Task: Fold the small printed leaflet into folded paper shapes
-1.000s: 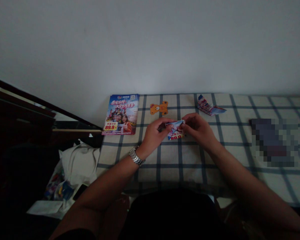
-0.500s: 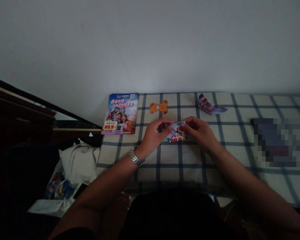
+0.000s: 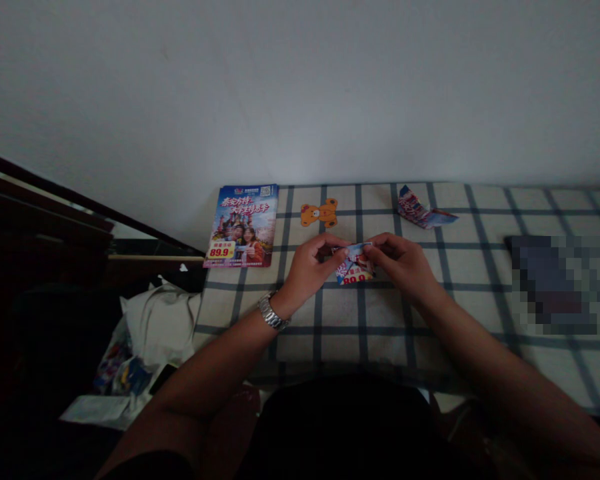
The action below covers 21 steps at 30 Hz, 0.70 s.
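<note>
Between my hands is a small folded flyer (image 3: 356, 269), printed in blue, white and red with "89.9" at its lower edge. My left hand (image 3: 314, 267) pinches its upper left part with thumb and fingers; a metal watch (image 3: 273, 312) is on that wrist. At the upper right of the paper, my right hand (image 3: 399, 263) closes thumb and fingers on it. Both thumbs lie on the printed face, and the fingertips behind are partly hidden. The paper is just over the checked cloth; whether it touches the cloth I cannot tell.
A stack of flyers (image 3: 243, 227) lies at the cloth's left end. Beside it is a bear-shaped cutout (image 3: 320, 213). Farther right sits another folded flyer (image 3: 423, 210), then a blurred dark object (image 3: 553, 283). The checked cloth (image 3: 325, 343) meets a wall (image 3: 300, 87). White bags (image 3: 163, 323) stand lower left.
Both hands keep their hold on the folded flyer, which has turned slightly. The whole view has shifted a little; the other things stay put.
</note>
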Each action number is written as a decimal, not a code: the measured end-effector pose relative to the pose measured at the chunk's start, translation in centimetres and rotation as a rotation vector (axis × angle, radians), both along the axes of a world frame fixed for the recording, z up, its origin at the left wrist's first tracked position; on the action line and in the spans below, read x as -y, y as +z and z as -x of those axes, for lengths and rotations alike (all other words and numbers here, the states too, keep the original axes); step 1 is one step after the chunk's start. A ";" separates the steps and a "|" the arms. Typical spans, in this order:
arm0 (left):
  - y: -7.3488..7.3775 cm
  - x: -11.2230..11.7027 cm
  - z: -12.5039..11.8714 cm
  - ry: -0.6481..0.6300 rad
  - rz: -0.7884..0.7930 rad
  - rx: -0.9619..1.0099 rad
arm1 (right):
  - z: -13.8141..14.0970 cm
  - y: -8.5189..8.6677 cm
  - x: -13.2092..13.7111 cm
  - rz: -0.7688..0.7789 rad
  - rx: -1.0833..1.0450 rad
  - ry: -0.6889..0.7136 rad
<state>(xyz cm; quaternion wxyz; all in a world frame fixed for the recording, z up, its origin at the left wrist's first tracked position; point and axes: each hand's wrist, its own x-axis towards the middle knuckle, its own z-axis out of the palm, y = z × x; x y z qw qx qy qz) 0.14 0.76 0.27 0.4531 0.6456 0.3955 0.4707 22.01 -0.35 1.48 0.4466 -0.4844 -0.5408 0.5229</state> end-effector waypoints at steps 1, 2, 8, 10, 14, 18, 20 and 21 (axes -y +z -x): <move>0.0 0.0 0.0 -0.001 0.006 0.004 | 0.0 0.1 0.0 -0.004 0.007 -0.001; 0.1 0.0 0.0 0.001 0.012 0.008 | 0.1 0.1 0.1 -0.008 0.015 -0.005; 0.4 0.1 0.0 0.008 0.020 0.011 | 0.1 0.6 0.1 -0.026 0.036 -0.046; 0.6 0.1 -0.1 0.017 0.038 0.045 | 0.0 0.5 0.1 -0.039 0.041 -0.067; 0.6 0.2 -0.2 0.020 0.089 0.095 | -0.4 0.2 0.0 -0.068 0.049 -0.102; 0.4 0.2 -0.2 0.035 0.124 0.121 | -0.4 0.4 0.1 -0.080 0.058 -0.104; 0.2 0.2 -0.2 0.048 0.131 0.118 | -0.3 0.7 0.1 -0.079 0.066 -0.103; 0.1 0.1 -0.2 0.052 0.134 0.116 | -0.2 0.8 0.1 -0.078 0.071 -0.103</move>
